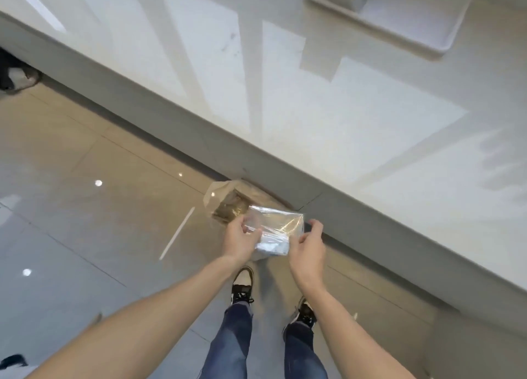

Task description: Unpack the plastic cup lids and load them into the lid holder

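Note:
A clear, crumpled plastic wrapper point(275, 227) hangs in the air in front of me, above the tiled floor. My left hand point(241, 240) pinches its left edge between thumb and fingers. My right hand point(309, 243) pinches its right edge, fingers curled. Whether any lids are inside the wrapper cannot be made out. Just beyond the wrapper, on the floor against the counter base, stands a bin lined with a clear bag point(225, 200). No lid holder shows in this view.
A long white counter point(285, 99) runs diagonally across the view, with a white tray point(427, 28) at its far right. My two shoes point(242, 286) stand on glossy beige tiles. Someone else's foot point(17, 76) shows at the far left.

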